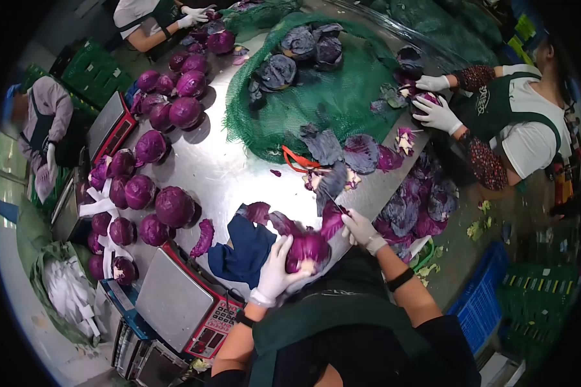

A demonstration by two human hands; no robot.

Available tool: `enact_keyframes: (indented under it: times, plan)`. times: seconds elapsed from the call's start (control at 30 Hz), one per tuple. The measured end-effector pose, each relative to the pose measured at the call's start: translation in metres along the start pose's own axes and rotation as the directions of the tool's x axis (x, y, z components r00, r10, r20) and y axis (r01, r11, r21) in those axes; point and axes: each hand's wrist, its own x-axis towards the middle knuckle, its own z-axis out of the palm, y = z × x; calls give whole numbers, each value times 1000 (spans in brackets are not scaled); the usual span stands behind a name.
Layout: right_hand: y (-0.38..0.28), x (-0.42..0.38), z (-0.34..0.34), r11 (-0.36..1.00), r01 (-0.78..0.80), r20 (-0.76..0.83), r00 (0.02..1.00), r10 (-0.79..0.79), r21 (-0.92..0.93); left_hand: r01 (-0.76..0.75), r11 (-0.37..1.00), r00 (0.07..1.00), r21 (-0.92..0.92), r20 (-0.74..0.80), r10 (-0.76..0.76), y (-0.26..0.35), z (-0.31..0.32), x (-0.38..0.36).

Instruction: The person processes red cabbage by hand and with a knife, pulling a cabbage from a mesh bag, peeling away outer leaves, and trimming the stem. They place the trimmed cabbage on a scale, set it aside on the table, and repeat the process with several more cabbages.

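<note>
A trimmed red cabbage [308,251] sits at the table's near edge, its pale cut base facing me. My left hand [279,274], in a white glove, is closed around its left side. My right hand [363,232], also gloved, is closed on a slim knife [336,204], of which only a thin dark part shows. A loose purple leaf [331,220] lies against the right fingers, between them and the cabbage. Left of the cabbage is a crumpled dark blue cloth [239,250]. Dark outer leaves [323,145] and cut stem pieces lie beyond my hands.
Several peeled red cabbages [174,206] line the table's left side. A red scale [181,300] stands near my left arm. Untrimmed cabbages [297,44] lie on a green net [342,90]. Discarded leaves [416,200] are heaped off the right edge. Co-workers stand at right, left and far end.
</note>
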Motion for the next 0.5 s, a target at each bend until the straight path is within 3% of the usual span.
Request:
enact_keyframes:
  times: [0.07,0.13,0.17,0.23,0.3,0.37,0.43,0.5]
  plan:
    - [-4,-7,4,994,-72,82,994,66,82,82,986,995,-144,70,-72,-5,-1,-11]
    - [-12,-17,21,911,-47,98,995,8,409,128,968,991,-214,77,-114,-6,9,-15]
    - [-19,-22,32,905,4,18,1000,-13,426,129,962,991,-241,56,-119,-9,13,-10]
    - [-27,-26,33,889,-77,-39,994,106,452,124,954,992,-274,27,-121,-5,16,3]
    - [-52,-39,27,932,-54,-18,998,64,359,-31,954,981,-299,-191,-28,9,10,18]
    - [-57,-32,21,962,-19,5,1000,18,272,43,980,976,-193,-202,-82,9,19,32]
    - [-43,-4,-1,957,131,-128,987,-101,257,53,978,981,-201,-172,-88,13,27,38]
    - [-47,14,-25,992,124,-363,925,-109,17,25,990,981,-140,-185,-51,20,29,41]
